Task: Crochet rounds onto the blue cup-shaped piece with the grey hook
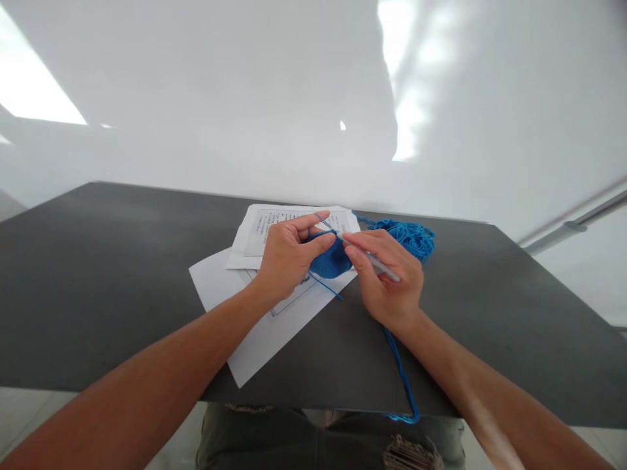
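Note:
My left hand (289,254) pinches the upper edge of a blue crochet piece (331,262), rounded and closely stitched. A strand of blue yarn runs over its raised index finger. Between the thumb and fingers of my right hand (389,271) is a grey-handled crochet hook (385,266). The hook's tip meets the piece's top edge near my left thumb; the tip itself is too small to make out. A short yarn tail (326,286) hangs from the piece over the paper.
Two printed sheets, an upper sheet (245,241) and a lower sheet (249,352), lie overlapping on the dark grey table (147,261). A loose heap of blue yarn (414,238) rests behind my right hand. Another yarn length (404,378) reaches the front edge. A white wall (245,98) stands behind.

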Demonstrator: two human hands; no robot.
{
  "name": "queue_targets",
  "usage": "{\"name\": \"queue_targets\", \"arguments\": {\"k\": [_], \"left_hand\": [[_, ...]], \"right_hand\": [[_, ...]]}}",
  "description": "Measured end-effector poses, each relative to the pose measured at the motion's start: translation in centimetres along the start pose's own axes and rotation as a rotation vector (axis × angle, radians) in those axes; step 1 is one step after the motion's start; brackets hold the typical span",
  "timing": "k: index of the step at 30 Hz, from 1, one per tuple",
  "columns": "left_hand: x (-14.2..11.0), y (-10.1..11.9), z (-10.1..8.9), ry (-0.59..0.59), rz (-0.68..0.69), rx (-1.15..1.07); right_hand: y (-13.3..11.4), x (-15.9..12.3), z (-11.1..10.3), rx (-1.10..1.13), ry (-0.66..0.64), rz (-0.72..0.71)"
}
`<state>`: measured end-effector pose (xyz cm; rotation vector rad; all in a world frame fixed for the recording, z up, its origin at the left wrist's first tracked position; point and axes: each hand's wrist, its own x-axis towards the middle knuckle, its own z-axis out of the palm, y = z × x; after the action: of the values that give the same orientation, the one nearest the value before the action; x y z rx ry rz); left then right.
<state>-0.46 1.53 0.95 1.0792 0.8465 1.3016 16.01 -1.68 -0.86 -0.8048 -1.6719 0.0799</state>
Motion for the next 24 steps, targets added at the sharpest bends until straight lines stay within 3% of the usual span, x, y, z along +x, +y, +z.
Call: {"name": "queue_targets", "arguments": {"k": [4, 11, 17, 20, 24], "left_hand": [[-0.1, 0.2, 0.2, 0.003, 0.004, -0.087], [-0.4, 0.3, 0.5, 0.014, -0.076, -0.217], [-0.3, 1.1, 0.3, -0.098, -0.117, -0.257], [-0.1, 1.4, 0.0, -0.133, -0.131, -0.252], [0.2, 1.4, -0.5, -0.141, -0.128, -0.217]], "right_hand": [[-0.3, 0.1, -0.1, -0.181, -0.017, -0.233], [-0.3, -0.1, 0.0, -0.215, -0.048, -0.330], [-0.4, 0.1, -0.5, -0.236, -0.024, -0.411], [-0.3, 0.4, -0.9, -0.149, -0.041, -0.392], [-0.1, 0.6, -1.6, 0.003, -0.042, -0.228]]}}
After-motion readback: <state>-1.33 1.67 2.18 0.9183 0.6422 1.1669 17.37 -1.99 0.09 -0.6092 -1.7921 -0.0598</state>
